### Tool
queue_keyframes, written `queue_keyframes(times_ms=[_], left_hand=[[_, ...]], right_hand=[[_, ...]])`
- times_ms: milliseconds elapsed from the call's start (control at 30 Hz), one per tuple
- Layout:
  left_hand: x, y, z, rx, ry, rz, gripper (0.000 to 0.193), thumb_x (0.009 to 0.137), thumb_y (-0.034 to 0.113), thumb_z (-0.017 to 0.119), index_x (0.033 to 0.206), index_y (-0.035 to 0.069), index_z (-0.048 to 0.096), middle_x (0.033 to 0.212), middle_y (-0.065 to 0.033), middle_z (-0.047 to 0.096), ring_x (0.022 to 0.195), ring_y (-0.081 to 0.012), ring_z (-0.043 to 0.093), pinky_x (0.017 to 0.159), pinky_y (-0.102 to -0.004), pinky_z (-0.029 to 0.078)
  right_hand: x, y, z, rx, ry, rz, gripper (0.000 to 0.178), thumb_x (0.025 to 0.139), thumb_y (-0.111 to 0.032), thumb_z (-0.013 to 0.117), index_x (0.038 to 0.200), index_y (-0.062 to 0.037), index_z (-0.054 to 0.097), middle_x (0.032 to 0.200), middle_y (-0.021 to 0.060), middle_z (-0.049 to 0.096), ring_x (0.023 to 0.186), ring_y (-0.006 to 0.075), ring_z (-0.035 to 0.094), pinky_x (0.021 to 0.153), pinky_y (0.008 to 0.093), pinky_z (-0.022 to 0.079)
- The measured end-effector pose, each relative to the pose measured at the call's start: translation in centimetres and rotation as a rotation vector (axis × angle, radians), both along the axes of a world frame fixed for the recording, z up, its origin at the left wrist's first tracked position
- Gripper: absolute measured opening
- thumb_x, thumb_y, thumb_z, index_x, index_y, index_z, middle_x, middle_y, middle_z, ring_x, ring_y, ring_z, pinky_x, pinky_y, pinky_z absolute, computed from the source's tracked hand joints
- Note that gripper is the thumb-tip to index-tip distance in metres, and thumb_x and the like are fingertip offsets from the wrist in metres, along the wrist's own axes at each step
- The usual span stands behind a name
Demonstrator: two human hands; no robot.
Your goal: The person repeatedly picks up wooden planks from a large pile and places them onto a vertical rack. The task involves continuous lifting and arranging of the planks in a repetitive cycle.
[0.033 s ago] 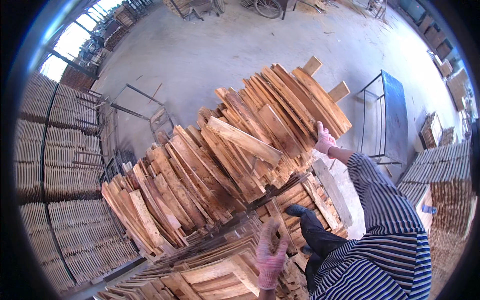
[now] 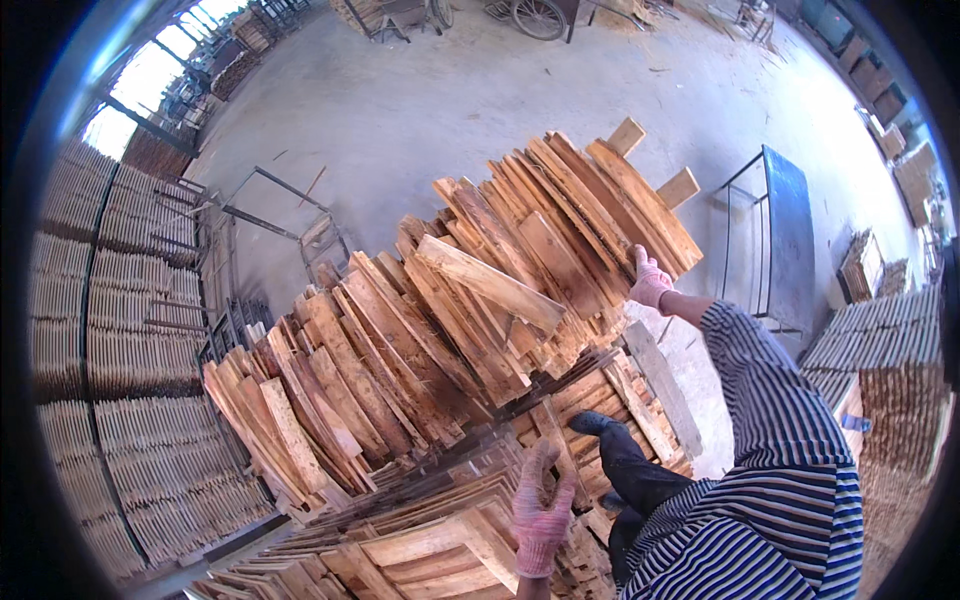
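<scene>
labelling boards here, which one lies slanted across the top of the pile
The pale plank mid-pile, left of the gloved right hand: it lies askew over the other top planks, which run roughly parallel.

Wood right at the centre of the dial: rough, splintery planks (image 2: 450, 320), raw-looking and matt. Round to nine o'clock, dry, matt wooden slats (image 2: 150, 340). Up at twelve, smooth concrete-looking floor (image 2: 450, 100), with a soft sheen! Over at ten, slim metal-looking frame (image 2: 260, 223). Toward half past two, smooth, faintly glossy tabletop (image 2: 790, 230). And cloth now: knit-looking, matt, over right hand (image 2: 652, 283) at three, left hand (image 2: 543, 508) near half past five; soft woven-looking sleeve (image 2: 765, 385) towards four.
</scene>
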State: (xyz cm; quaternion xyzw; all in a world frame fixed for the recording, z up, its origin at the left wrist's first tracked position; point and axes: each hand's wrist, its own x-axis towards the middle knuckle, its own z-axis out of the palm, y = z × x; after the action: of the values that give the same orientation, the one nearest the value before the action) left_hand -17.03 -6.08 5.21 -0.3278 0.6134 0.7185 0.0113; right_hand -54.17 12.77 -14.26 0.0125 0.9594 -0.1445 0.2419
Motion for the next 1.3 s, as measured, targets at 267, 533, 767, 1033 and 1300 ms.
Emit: queue_keyframes(times_ms=[267, 533, 767, 1033, 1300], left_hand=[[-6.0, 2.0, -10.1, 0.559, -0.043, -0.057, 0.086, 0.094, 0.056, 0.065, 0.155, 0.005, 0.033, 0.149, -0.0147, 0.047, 0.133, -0.0310, 0.051, 0.109, -0.0458, 0.044], [-21.0, 3.7, -16.1, 1.098, 0.111, -0.027, 0.113, 0.083, 0.082, 0.049, 0.152, -0.005, 0.030, 0.143, -0.0307, 0.049, 0.128, -0.0414, 0.054, 0.109, -0.0533, 0.045], [-23.0, 6.4, -15.9, 1.584, 0.299, 0.124, 0.096, 0.079, 0.078, 0.063, 0.136, 0.002, 0.054, 0.126, -0.0180, 0.066, 0.108, -0.0322, 0.067, 0.095, -0.0481, 0.055], [-16.2, 7.1, -11.0, 1.378, 0.539, 0.237, 0.068, 0.086, 0.061, 0.070, 0.126, 0.006, 0.063, 0.116, -0.0126, 0.070, 0.102, -0.0269, 0.069, 0.091, -0.0451, 0.057], [0.2, 0.9, -5.6, 1.007, 0.831, 0.461, 0.076, 0.085, 0.047, 0.078, 0.141, 0.003, 0.050, 0.131, -0.0154, 0.062, 0.119, -0.0311, 0.062, 0.105, -0.0480, 0.049]], right_hand=[[-11.8, 1.7, 8.7, -0.797, -0.524, 0.519, 0.018, 0.079, -0.012, 0.082, 0.090, -0.0085, 0.067, 0.085, 0.0037, 0.069, 0.076, 0.0205, 0.068, 0.063, 0.0381, 0.057], [0.4, -0.4, 14.3, -1.115, -0.377, 0.287, 0.022, 0.093, -0.017, 0.068, 0.108, -0.0014, 0.065, 0.107, 0.0115, 0.068, 0.094, 0.0195, 0.066, 0.080, 0.0318, 0.057], [16.1, 6.8, 23.3, -1.057, -0.915, -0.274, 0.055, 0.087, -0.031, 0.072, 0.129, 0.0010, 0.056, 0.117, 0.0137, 0.067, 0.102, 0.0238, 0.068, 0.078, 0.0348, 0.058], [20.0, 13.0, 23.7, -0.738, -1.123, -0.056, 0.113, 0.068, -0.027, 0.094, 0.154, 0.0025, 0.028, 0.137, 0.0146, 0.058, 0.125, 0.0240, 0.057, 0.105, 0.0367, 0.049], [26.6, -9.6, 21.9, -0.676, -0.213, 0.760, 0.132, 0.059, -0.030, 0.095, 0.161, -0.0089, 0.015, 0.153, 0.0227, 0.041, 0.140, 0.0349, 0.043, 0.116, 0.0398, 0.036]])
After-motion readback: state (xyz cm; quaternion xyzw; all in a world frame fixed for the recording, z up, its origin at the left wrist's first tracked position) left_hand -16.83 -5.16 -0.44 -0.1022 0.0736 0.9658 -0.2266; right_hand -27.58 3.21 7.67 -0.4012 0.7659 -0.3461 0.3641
